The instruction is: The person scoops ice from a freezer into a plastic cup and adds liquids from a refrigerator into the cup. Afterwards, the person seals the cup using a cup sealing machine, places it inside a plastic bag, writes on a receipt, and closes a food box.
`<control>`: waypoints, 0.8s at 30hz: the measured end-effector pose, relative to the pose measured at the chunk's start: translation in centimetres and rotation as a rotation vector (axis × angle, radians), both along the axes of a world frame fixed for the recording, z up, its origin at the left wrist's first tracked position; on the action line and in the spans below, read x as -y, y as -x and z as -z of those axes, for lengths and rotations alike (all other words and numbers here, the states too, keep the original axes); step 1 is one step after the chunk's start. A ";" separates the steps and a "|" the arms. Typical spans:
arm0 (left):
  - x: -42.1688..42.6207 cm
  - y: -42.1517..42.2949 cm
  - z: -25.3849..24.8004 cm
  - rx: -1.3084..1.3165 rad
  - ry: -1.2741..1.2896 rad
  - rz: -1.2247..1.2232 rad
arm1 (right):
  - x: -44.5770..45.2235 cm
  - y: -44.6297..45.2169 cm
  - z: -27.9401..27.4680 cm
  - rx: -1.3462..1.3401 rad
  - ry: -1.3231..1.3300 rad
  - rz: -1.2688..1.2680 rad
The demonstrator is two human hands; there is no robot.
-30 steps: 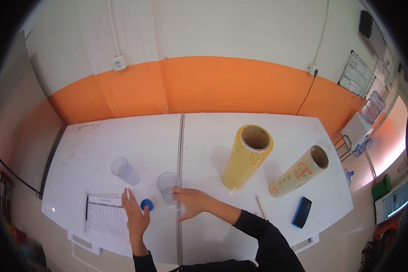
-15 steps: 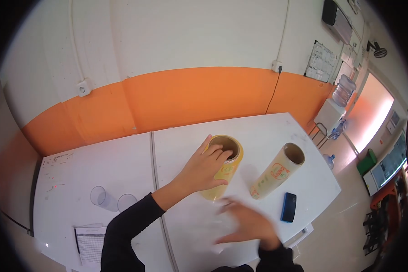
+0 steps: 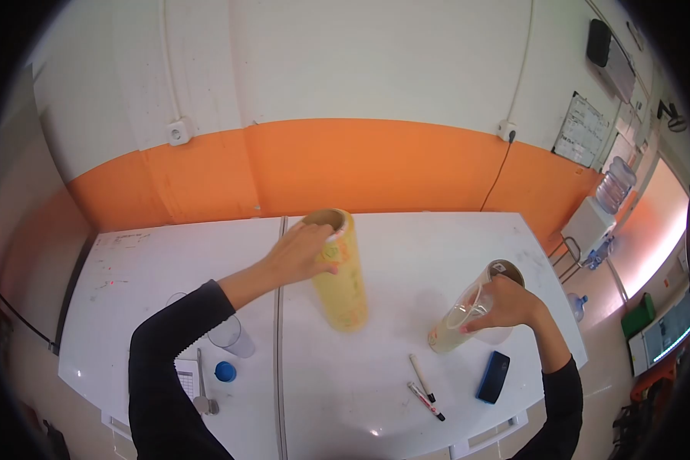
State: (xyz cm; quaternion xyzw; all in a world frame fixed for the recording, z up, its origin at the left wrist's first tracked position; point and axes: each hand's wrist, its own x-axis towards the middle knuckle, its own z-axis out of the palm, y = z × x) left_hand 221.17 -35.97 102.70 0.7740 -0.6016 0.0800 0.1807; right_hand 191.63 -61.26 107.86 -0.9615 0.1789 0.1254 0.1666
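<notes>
A person in black sleeves (image 3: 169, 345) stands at a white table (image 3: 391, 284), both arms stretched forward. The left hand (image 3: 303, 249) grips the top of a yellow roll (image 3: 341, 287), fingers hooked over the rim into its hollow core and thumb pressed on the outside. The roll is on the near side of the orange wall band (image 3: 376, 165), right of the table's seam; whether its base touches the tabletop, I cannot tell.

The right hand (image 3: 506, 303) curves thumb and fingers around a clear object (image 3: 468, 308) with a rounded edge (cup or film, hard to say), directly in front of a paler roll (image 3: 441, 334), which it partly hides.

Near the right hand lies a dark phone (image 3: 493, 377), with two pens (image 3: 422, 377) to its left. A see-through cup (image 3: 236, 339) and a blue cap (image 3: 225, 372) sit near the left sleeve, which partly covers a printed sheet (image 3: 188, 376).
</notes>
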 end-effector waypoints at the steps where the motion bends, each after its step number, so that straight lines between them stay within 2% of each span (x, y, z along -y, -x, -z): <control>1: -0.9 -1.1 -0.3 -0.002 -0.026 -0.069 | 0.6 -0.9 0.5 0.069 0.024 -0.029; 2: -2.1 -2.5 -0.6 0.015 -0.012 -0.096 | 0.8 -1.6 0.8 0.136 0.047 -0.057; 6: -7.5 -8.4 -1.3 0.121 0.101 -0.201 | -1.8 -7.7 -2.0 0.058 -0.041 -0.076; 8: -10.8 -10.8 -1.1 0.190 0.124 -0.284 | -2.9 -12.1 -0.9 0.178 -0.009 -0.291; 11: -15.1 -14.5 -0.6 0.273 0.080 -0.420 | -8.7 -19.0 -3.1 0.110 0.068 -0.365; 13: -17.7 -16.3 -0.2 0.312 0.049 -0.489 | -11.4 -24.2 -2.3 0.100 0.086 -0.495; 16: -20.8 -18.6 0.1 0.300 -0.062 -0.580 | -16.3 -30.8 -0.2 0.157 0.110 -0.643; 22: -26.4 -22.4 1.6 0.270 0.000 -0.663 | -25.0 -38.2 2.9 0.242 0.153 -0.770; 24: -27.0 -21.4 0.3 0.138 -0.080 -0.712 | -26.8 -39.5 2.9 0.199 0.137 -0.823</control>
